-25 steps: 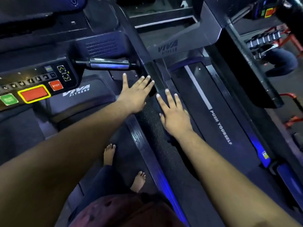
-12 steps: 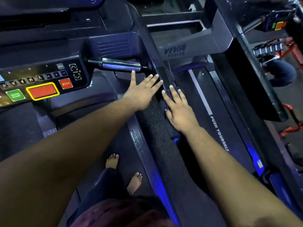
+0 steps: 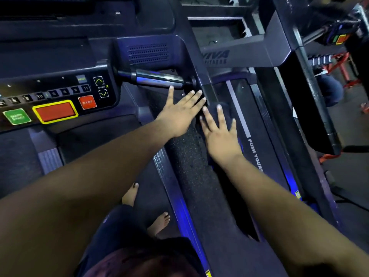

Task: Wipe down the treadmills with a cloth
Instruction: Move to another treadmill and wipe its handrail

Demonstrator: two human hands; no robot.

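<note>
We are pressing a dark cloth point(image 3: 225, 110), barely distinguishable from the black treadmill belt point(image 3: 265, 124), under our right hand point(image 3: 220, 134), fingers straight and spread flat. Our left hand point(image 3: 179, 112) is resting flat, fingers extended, on the speckled black side rail point(image 3: 191, 162) below the chrome handlebar grip point(image 3: 157, 78). We are risking brushing the red STOP button point(image 3: 87, 102) or green start button point(image 3: 17, 116) nearby. We are seeing no containers here.
</note>
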